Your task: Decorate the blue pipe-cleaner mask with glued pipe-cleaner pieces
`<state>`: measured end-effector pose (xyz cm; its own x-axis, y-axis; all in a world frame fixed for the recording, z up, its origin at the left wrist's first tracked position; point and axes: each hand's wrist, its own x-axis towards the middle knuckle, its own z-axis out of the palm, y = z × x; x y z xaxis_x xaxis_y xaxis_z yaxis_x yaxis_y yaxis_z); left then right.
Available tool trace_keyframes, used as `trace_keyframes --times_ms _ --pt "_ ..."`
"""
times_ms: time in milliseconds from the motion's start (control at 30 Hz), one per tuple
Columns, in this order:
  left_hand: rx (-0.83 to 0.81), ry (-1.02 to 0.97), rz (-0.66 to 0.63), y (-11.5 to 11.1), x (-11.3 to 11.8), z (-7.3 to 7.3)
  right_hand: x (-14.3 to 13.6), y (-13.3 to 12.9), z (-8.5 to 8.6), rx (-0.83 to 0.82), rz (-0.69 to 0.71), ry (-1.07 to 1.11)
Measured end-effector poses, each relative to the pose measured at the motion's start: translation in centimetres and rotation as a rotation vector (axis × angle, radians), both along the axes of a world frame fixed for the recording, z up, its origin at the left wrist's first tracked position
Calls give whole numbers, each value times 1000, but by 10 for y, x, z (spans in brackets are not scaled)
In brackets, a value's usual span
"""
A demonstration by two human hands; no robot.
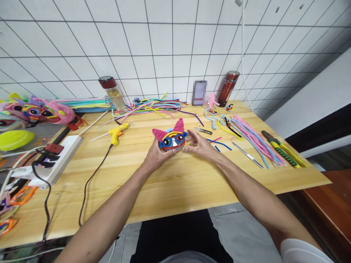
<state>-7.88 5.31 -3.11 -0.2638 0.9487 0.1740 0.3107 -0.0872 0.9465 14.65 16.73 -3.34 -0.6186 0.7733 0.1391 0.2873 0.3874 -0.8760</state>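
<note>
A pipe-cleaner animal head (179,128) with pink pointed ears, blue-ringed black eyes and a red mouth line faces me at the middle of the table. My left hand (158,155) is closed around its left side, thumb along the lower front. On its other side, my right hand (202,147) has its fingers apart and curved, near the head's right edge; nothing shows in them. Small thread snips (203,130) lie just beyond the right hand, and a blue pipe-cleaner piece (223,144) lies to its right.
A yellow glue gun (116,133) with a black cord lies left, near a white power strip (64,157). Pipe cleaners (255,140), a craft knife (246,155) and pliers (283,149) lie right. A glass bottle (113,95), phone (200,93) and red flask (229,88) stand along the wall.
</note>
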Motion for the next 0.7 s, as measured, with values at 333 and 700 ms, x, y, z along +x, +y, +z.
trace_keyframes --times_ms 333,700 --pt "-67 46 83 -2 -1 -4 -14 -13 3 13 40 70" --pt "-95 69 71 -2 0 0 -11 -9 2 18 100 45"
